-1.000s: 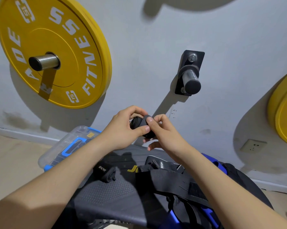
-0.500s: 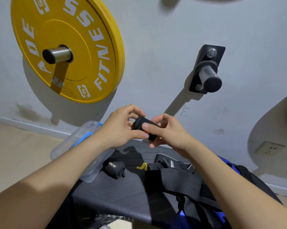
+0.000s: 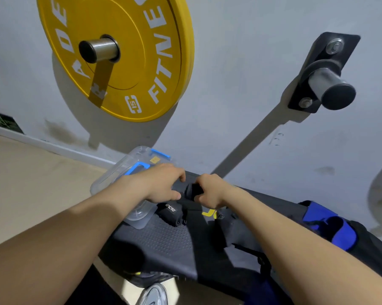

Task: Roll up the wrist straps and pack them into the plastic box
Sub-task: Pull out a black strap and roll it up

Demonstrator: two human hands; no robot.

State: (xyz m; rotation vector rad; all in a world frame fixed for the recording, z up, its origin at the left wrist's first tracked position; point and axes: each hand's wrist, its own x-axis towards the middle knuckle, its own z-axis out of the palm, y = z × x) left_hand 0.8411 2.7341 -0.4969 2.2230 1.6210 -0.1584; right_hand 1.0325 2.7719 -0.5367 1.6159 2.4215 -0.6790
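The rolled wrist strap (image 3: 193,190) is black and sits low over the dark bench pad (image 3: 163,241), right between the two hands. The right hand (image 3: 212,192) has its fingers curled round the right side of the roll and holds it. The left hand (image 3: 161,183) is on the other side, with its fingers bent and its thumb tip just beside the roll (I cannot tell if this hand is really pinching it or only touching).

A second rolled strap (image 3: 171,213), with a small white label, lies on the pad just below the left hand, close to the first roll.

The plastic box (image 3: 117,175) is clear with blue clips and a blue handle. It sits at the left end of the pad, and the left wrist covers part of it. What is inside the box is too hard to see.

A moment ago both hands held the roll up in the air in front of the grey wall. Now the hands have come down, and the roll is close to the pad and the other strap.
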